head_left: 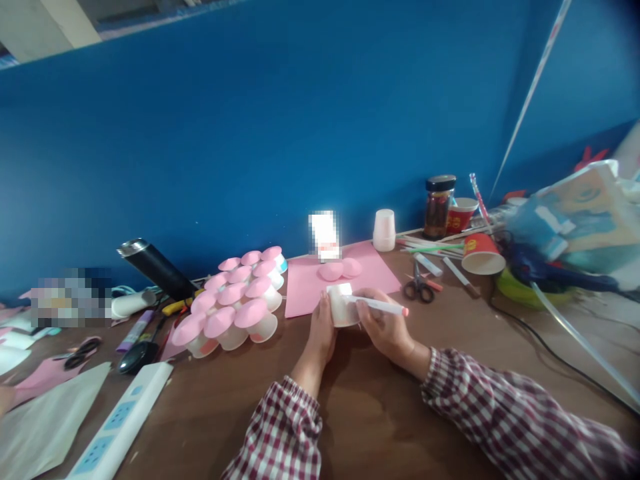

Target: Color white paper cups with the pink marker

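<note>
**Cup braced for the pen**

The left hand wraps the small white paper cup on its side, steadying it mid-table near the pink paper sheet; the right hand pinches a white marker pen against it.

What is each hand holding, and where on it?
Left hand grips the white cup by its side; right hand holds the marker along its barrel.

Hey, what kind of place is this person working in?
Probably a craft table set against a blue wall. Scissors lie beside a sheet of pink paper, finished white cups with pink lids stand grouped nearby, and the hands hold a paper cup and a marker.
</note>
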